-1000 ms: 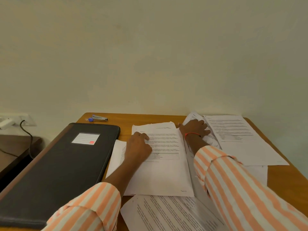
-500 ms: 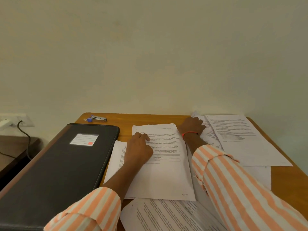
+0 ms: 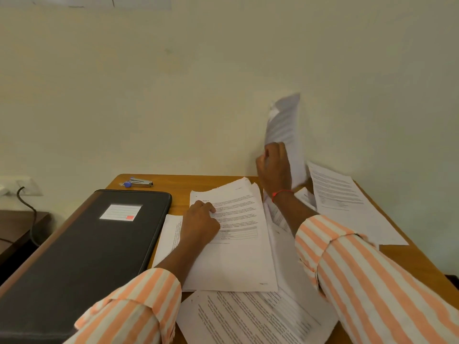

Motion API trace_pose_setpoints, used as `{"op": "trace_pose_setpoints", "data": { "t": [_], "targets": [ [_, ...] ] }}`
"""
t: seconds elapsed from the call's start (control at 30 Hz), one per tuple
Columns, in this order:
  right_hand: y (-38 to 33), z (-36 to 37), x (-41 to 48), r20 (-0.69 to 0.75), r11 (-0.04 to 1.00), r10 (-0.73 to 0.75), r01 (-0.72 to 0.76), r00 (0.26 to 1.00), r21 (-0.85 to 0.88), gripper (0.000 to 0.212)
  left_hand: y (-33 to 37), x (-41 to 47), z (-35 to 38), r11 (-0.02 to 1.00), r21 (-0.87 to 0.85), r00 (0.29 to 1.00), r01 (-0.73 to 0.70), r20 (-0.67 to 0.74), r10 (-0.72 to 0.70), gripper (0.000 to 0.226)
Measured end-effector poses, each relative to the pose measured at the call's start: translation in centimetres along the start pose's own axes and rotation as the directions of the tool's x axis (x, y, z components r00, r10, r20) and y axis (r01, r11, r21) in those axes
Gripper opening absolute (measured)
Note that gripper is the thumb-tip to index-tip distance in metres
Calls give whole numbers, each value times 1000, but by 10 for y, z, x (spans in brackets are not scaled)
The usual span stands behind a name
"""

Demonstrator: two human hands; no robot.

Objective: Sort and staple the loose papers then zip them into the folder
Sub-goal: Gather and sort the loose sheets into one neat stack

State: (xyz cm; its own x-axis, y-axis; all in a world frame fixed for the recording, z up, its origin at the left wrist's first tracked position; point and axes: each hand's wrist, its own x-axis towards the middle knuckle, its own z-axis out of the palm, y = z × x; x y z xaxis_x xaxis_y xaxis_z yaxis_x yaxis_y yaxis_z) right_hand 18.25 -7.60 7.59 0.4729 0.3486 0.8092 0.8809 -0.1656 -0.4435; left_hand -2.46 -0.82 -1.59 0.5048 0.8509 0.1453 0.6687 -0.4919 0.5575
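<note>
Loose printed papers lie spread over the wooden desk [image 3: 218, 183]. My left hand [image 3: 200, 223] rests on the stack of papers [image 3: 238, 259] in the middle, its fingers curled loosely on the top sheet. My right hand [image 3: 274, 167] grips a blurred sheet of paper [image 3: 285, 130], lifted upright above the desk's far edge. A black zip folder [image 3: 82, 256] with a white label lies shut at the left. A small stapler [image 3: 140, 182] sits at the far left corner of the desk.
More sheets lie at the right [image 3: 347, 202] and at the near edge [image 3: 248, 319]. A wall stands right behind the desk. A cable [image 3: 27, 207] and wall socket are at the far left, above a dark side table [image 3: 15, 227].
My right hand has gripped a sheet from the pile at the far right and raised it upright off the desk. My left hand stays on the middle stack.
</note>
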Motion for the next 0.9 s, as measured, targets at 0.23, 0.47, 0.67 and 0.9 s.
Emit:
{"op": "trace_pose_setpoints", "data": {
  "t": [0.23,0.47,0.67,0.9],
  "targets": [
    [-57,-21,-17,385,840,-432,519,816,-158,19,35,5,-37,488,-873,992,16,74,99,55],
    [-92,-22,-66,631,879,-373,477,681,5,28,54,-3,-52,148,-957,968,251,247,-46,61],
    [-80,-41,-92,432,956,-240,290,869,-53,27,19,-25,-60,327,-927,977,184,136,-164,20],
    [-20,-56,-100,326,894,447,-427,833,-137,54,-19,-57,-67,378,-878,955,293,285,-79,24]
  ]
}}
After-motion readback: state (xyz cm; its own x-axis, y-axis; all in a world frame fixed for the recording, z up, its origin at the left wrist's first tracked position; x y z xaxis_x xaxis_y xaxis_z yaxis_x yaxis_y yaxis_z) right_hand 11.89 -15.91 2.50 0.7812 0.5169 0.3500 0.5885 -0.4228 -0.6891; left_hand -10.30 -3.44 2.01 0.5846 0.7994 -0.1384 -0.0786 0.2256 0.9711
